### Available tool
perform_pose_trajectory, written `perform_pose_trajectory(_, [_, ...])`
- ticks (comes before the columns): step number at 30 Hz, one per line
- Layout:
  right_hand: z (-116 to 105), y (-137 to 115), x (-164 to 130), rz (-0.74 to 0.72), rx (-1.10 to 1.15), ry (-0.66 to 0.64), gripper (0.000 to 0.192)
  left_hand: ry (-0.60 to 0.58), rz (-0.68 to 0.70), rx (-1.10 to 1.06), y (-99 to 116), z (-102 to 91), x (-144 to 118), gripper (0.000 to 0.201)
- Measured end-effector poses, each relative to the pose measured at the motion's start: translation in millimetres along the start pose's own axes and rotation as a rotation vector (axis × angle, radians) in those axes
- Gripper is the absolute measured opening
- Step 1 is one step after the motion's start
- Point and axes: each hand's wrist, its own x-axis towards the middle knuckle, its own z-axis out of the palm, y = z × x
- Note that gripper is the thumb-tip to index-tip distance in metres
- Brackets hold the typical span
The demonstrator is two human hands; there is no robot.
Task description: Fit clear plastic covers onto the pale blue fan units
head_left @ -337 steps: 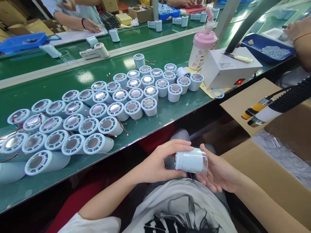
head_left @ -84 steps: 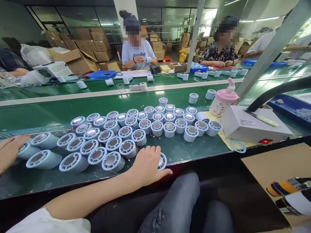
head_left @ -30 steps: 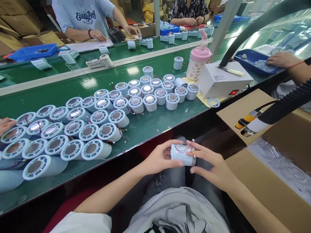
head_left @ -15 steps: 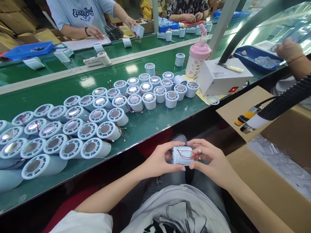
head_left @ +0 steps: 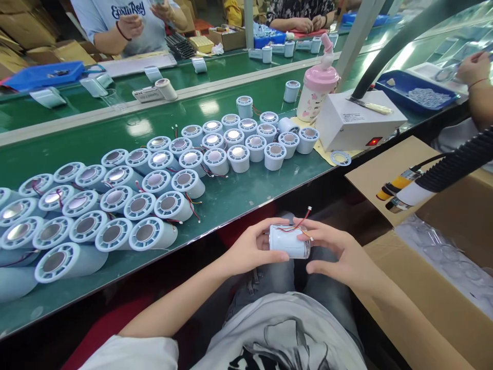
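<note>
Dozens of pale blue cylinders (head_left: 154, 181) crowd the green table (head_left: 246, 190), my landmark, lying or standing in rows with round metal faces toward me; the leftmost ones run off the frame edge, so I cannot count them. At the table's right end sits a white box (head_left: 358, 121) with a red light, a pink bottle (head_left: 318, 87) just behind it, and past that a blue tray (head_left: 418, 92) whose small contents I cannot make out. Below the table's near edge, to the right, an open cardboard carton (head_left: 435, 288) is cut off by the frame. Over my lap, just off the table's near edge, I hold one cylinder (head_left: 288, 241) on its side: my left hand (head_left: 252, 249) is wrapped on its left end, my right hand (head_left: 339, 252) pinches its right end with thumb and forefinger. Thin red wires (head_left: 298, 225) rise from it; their joint is hidden behind my fingers.
</note>
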Motion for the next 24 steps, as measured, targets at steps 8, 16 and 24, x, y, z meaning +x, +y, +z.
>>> perform_pose_trajectory(8, [-2.7,-3.3,-9.1,-0.119,-0.261,-0.041,0.037,-0.091,-0.008,0.138,9.4,-1.7,-8.6,0.081])
perform_pose_trajectory(16, [-5.6,-7.0,-12.2,0.044,-0.022,-0.126,0.039,-0.143,0.181,0.276,14.3,-3.1,-13.2,0.080])
perform_pose_trajectory(24, [-3.1,-4.8,-11.2,0.205,0.221,-0.151,0.036,-0.159,0.216,0.346,16.0,-2.9,-14.6,0.082])
